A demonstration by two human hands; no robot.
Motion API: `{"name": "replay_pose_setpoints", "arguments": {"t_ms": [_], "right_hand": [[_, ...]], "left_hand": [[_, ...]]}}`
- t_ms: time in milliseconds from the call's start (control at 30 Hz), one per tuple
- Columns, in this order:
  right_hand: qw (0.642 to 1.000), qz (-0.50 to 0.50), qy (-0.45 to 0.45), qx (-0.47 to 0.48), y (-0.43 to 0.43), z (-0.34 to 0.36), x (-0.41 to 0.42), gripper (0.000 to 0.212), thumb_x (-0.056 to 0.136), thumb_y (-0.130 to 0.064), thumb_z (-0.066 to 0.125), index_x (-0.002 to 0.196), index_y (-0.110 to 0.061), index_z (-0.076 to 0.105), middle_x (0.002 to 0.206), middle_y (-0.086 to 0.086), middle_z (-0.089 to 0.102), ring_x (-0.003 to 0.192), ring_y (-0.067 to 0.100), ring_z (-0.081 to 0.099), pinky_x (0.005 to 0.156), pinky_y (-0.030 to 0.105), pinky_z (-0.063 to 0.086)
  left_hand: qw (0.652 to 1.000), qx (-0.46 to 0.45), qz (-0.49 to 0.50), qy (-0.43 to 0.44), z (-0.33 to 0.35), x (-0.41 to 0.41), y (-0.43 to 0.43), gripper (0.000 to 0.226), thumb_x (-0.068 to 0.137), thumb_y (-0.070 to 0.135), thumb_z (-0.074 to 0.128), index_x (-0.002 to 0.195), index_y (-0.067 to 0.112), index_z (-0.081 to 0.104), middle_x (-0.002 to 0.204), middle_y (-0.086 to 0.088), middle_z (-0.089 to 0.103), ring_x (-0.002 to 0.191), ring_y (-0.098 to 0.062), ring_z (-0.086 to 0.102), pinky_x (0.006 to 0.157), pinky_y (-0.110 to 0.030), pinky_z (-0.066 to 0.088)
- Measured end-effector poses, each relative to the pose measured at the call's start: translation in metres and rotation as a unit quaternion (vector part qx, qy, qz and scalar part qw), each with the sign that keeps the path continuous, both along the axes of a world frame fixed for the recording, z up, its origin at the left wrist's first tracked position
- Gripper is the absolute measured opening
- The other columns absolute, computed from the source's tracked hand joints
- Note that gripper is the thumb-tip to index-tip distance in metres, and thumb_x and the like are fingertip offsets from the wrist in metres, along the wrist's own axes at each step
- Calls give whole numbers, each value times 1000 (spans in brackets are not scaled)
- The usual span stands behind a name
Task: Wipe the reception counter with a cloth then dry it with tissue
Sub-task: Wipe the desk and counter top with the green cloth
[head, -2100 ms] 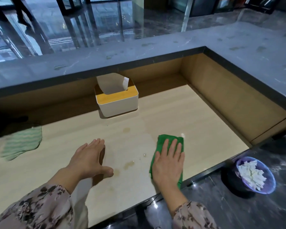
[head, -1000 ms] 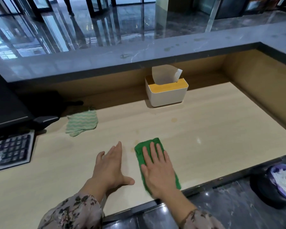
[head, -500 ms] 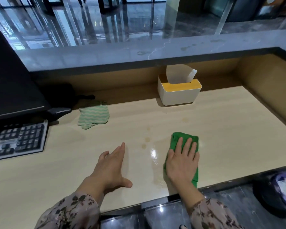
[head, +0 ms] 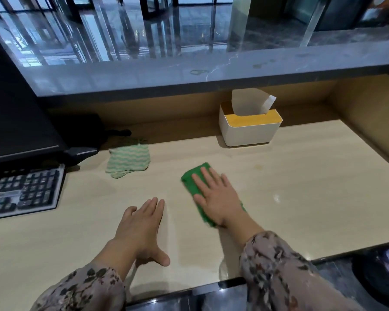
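My right hand (head: pixel 216 196) lies flat, fingers spread, pressing a folded green cloth (head: pixel 192 176) onto the pale wooden counter (head: pixel 301 187). Most of the cloth is hidden under the palm. My left hand (head: pixel 142 227) rests flat on the counter to the left of the cloth, fingers apart, holding nothing. A white tissue box with a yellow lid (head: pixel 249 129) stands at the back of the counter, one tissue sticking up out of it. A small brownish stain (head: pixel 259 167) shows right of the cloth.
A striped pale-green cloth (head: pixel 128 161) lies at the back left. Further left are a black keyboard (head: pixel 23 194) and a monitor (head: pixel 11 122). A grey stone ledge (head: pixel 189 72) overhangs the back. A bin with white tissues (head: pixel 386 274) stands on the floor at lower right.
My right hand has slid the green cloth leftward and away from me, over the spots that showed beside it. The left hand stays flat in place.
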State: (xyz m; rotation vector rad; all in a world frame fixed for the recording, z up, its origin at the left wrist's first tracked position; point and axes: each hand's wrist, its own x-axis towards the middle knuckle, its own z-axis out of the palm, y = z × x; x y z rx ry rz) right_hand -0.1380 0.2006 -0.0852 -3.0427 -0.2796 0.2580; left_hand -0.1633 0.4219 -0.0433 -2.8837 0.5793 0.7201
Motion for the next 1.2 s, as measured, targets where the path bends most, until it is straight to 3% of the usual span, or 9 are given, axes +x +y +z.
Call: {"name": "replay_pose_setpoints", "arguments": {"t_ms": [133,367,467,600,733,833,1000,1100,1200], "right_hand": [[985,-172,12,3,-78,-2,8,59,100,-49,16,152,-31,-6,161,0,-13,148,19,-13,119,41,-3],[928,-370,38,17,-104,1,-6,61,101,-41,11,152,-18,-12,160,12,-16,147,29,-13,120,45,-3],[931,-364,27,10,-52,3,-1,61,101,-40,9,151,-15,-15,159,14,-17,147,32,-14,120,46,-3],[979,-202,6,22,31,2,12,68,87,-44,-16,150,-19,-14,158,11,-19,146,30,-18,119,46,-7],[998,-40,25,30,43,0,40,56,102,-43,11,153,-26,-8,159,3,-18,147,23,-17,119,42,-5],[999,16,8,29,3,-3,51,60,96,-51,3,153,-33,-2,161,-3,-11,148,16,-12,118,37,1],[991,-133,-10,4,-102,-7,47,87,72,-59,-16,153,-32,3,162,-3,-5,149,15,-6,119,34,7],[969,-246,-14,-25,-165,-7,30,78,82,-57,-10,153,-28,2,162,2,-1,149,19,-2,120,36,10],[937,-350,-1,-10,-190,-4,16,58,100,-42,11,154,-23,1,162,7,-1,149,24,-2,120,42,10]], "left_hand": [[1000,9,-20,8,1,9,-10,145,50,76,71,151,17,-15,159,-1,-17,147,-13,-15,117,-40,-2],[999,-48,-19,14,2,28,-28,144,51,77,69,151,15,-14,160,1,-17,146,-10,-14,118,-37,-5],[998,-63,-2,20,4,40,-29,145,50,77,71,152,14,-11,160,1,-13,147,-10,-11,118,-36,-5],[997,-67,17,25,5,58,-27,147,48,77,72,152,13,-10,161,-1,-11,147,-9,-10,118,-35,-4],[998,-59,23,25,1,75,-27,149,48,81,69,151,13,-13,160,-1,-15,147,-10,-13,119,-35,-5],[997,-63,23,34,1,85,-33,148,48,80,70,152,12,-12,160,-1,-14,147,-10,-12,119,-34,-5],[996,-71,27,46,3,93,-36,143,47,77,73,152,15,-3,161,2,-9,147,-11,-8,120,-34,-2],[997,-63,25,45,2,92,-36,142,47,74,76,152,15,0,161,1,-7,148,-15,-3,120,-35,4],[997,-58,19,41,3,92,-40,142,49,66,81,152,13,-1,161,-2,-7,148,-20,0,119,-35,15]]}}
